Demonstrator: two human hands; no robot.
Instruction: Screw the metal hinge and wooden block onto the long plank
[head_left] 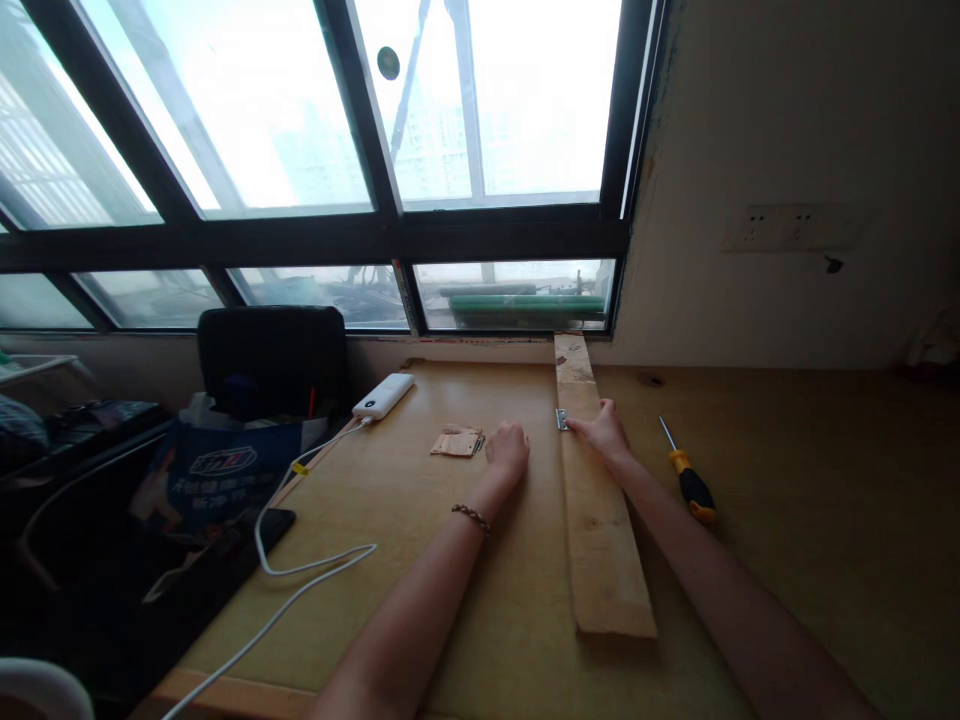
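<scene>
A long wooden board [600, 530] lies on the table, its far end reaching the window sill. At the board's left edge sits a small metal hinge [562, 419] with holes in it. My right hand [604, 432] rests across the board, thumb and fingers closed on the hinge. To the left, my left hand [508, 450] is closed with its fingers curled down near the tabletop; what they hold, if anything, is hidden. Just left of that hand lies a small torn brown packet [456, 440], with something small and dark at its right edge.
A yellow and black screwdriver [691, 485] lies right of my right forearm. At the left table edge is a white power bank [384, 396], its white cable [300, 572] looping over the tabletop [420, 520]. A black chair [271, 350] and a blue bag [217, 475] stand left.
</scene>
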